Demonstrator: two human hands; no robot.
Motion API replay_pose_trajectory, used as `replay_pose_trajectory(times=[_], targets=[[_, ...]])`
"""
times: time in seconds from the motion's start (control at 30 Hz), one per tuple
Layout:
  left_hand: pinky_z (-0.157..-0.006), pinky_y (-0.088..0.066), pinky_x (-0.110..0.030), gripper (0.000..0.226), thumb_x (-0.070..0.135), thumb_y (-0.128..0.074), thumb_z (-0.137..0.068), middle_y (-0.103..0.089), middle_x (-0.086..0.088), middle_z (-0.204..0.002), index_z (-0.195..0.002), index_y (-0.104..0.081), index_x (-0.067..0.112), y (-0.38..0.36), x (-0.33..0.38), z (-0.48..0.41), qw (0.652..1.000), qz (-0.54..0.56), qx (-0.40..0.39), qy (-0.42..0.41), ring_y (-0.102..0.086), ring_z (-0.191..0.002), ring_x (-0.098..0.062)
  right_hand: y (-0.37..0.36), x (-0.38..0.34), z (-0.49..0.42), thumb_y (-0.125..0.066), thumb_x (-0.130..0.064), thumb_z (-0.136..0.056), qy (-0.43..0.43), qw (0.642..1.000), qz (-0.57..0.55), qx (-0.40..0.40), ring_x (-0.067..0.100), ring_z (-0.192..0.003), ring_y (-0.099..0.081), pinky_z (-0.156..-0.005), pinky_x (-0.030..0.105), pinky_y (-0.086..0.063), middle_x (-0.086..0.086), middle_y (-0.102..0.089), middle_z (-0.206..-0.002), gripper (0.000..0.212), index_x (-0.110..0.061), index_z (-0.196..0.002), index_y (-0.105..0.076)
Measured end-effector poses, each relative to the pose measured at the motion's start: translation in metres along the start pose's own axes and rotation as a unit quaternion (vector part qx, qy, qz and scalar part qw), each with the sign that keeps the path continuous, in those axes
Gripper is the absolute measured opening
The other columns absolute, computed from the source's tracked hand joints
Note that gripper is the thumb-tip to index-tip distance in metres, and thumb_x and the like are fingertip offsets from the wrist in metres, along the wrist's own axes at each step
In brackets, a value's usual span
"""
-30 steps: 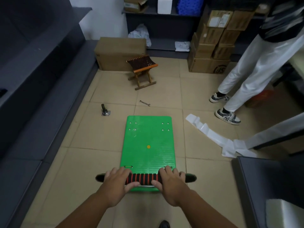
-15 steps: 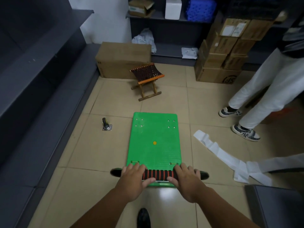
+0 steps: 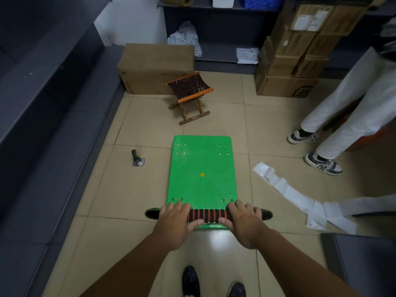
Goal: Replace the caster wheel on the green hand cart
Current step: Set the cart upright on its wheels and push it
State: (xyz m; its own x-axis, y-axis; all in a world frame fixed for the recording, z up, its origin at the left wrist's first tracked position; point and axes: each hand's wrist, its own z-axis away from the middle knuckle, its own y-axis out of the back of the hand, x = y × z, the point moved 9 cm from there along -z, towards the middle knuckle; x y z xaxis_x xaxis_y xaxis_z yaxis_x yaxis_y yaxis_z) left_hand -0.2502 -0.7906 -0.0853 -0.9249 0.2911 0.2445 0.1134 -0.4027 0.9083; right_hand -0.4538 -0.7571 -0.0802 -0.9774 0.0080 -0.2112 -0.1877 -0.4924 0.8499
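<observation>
- Rolled forward since the earlier frames, the green hand cart (image 3: 202, 168) now lies with its far edge closer to the folding stool (image 3: 189, 93). A second ago that edge was short of the loose caster wheel (image 3: 137, 158); it now reaches past it.
- Your left hand (image 3: 174, 224) is still on the left part of the striped handle (image 3: 206, 215), fingers curled over the top of the bar and thumb reaching along its near side.
- Your right hand (image 3: 246, 224) keeps the matching grip on the right part, fingers wrapped over the bar.
- Between your hands shows the black foam with red rings; the bar's black ends stick out beyond each hand.
- The cart stands flat on the tiled floor (image 3: 102, 189), its deck facing up, directly ahead of you.
- The caster wheel stands on its square mounting plate on the floor, left of the deck and apart from it.
- Your shoes (image 3: 190, 279) have come into view at the bottom edge.
- A crumpled white paper strip (image 3: 285, 189) lies right of the cart.
- Another person's sneakers (image 3: 322, 166) stand beyond that strip, at the right.
- A cardboard box (image 3: 156, 67) sits behind the stool.
</observation>
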Motion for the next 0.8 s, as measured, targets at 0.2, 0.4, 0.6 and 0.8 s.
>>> replay_pose_trajectory(times=[0.2, 0.4, 0.6, 0.8], targets=[[-0.100, -0.031, -0.035, 0.058, 0.077, -0.031, -0.094, -0.053, 0.009, -0.117, -0.123, -0.050, 0.029, -0.009, 0.004, 0.021, 1.000, -0.001, -0.002, -0.003, -0.045, -0.110, -0.016, -0.013, -0.005, 0.021, -0.024, -0.066, -0.098, -0.001, 1.000, -0.005, 0.008, 0.022, -0.113, -0.047, -0.104, 0.048, -0.035, -0.001, -0.047, -0.126, 0.053, -0.027, -0.131, -0.040], [-0.097, -0.030, -0.034, 0.057, 0.076, -0.032, -0.094, -0.051, 0.010, -0.113, -0.121, -0.050, 0.030, -0.030, 0.011, 0.072, 1.000, 0.014, 0.003, -0.007, -0.043, -0.106, -0.015, -0.041, -0.015, 0.070, -0.023, -0.066, -0.099, -0.001, 1.000, -0.009, 0.008, 0.021, -0.110, -0.047, -0.102, 0.046, -0.034, -0.001, -0.046, -0.123, 0.052, -0.027, -0.129, -0.041], [-0.095, -0.029, -0.035, 0.059, 0.077, -0.034, -0.094, -0.053, 0.006, -0.116, -0.123, -0.052, 0.028, -0.065, 0.020, 0.154, 1.000, -0.003, 0.001, 0.009, -0.045, -0.109, -0.018, -0.081, -0.036, 0.147, -0.021, -0.063, -0.101, 0.009, 1.000, 0.019, 0.000, 0.024, -0.110, -0.047, -0.102, 0.048, -0.035, 0.002, -0.047, -0.124, 0.051, -0.024, -0.128, -0.041], [-0.096, -0.032, -0.035, 0.064, 0.076, -0.031, -0.093, -0.053, 0.003, -0.113, -0.128, -0.053, 0.027, -0.096, 0.037, 0.247, 0.999, -0.033, 0.024, 0.009, -0.047, -0.106, -0.020, -0.130, -0.052, 0.229, -0.021, -0.063, -0.101, 0.012, 1.000, 0.020, -0.003, 0.026, -0.111, -0.047, -0.102, 0.048, -0.035, 0.003, -0.046, -0.125, 0.052, -0.023, -0.128, -0.041]])
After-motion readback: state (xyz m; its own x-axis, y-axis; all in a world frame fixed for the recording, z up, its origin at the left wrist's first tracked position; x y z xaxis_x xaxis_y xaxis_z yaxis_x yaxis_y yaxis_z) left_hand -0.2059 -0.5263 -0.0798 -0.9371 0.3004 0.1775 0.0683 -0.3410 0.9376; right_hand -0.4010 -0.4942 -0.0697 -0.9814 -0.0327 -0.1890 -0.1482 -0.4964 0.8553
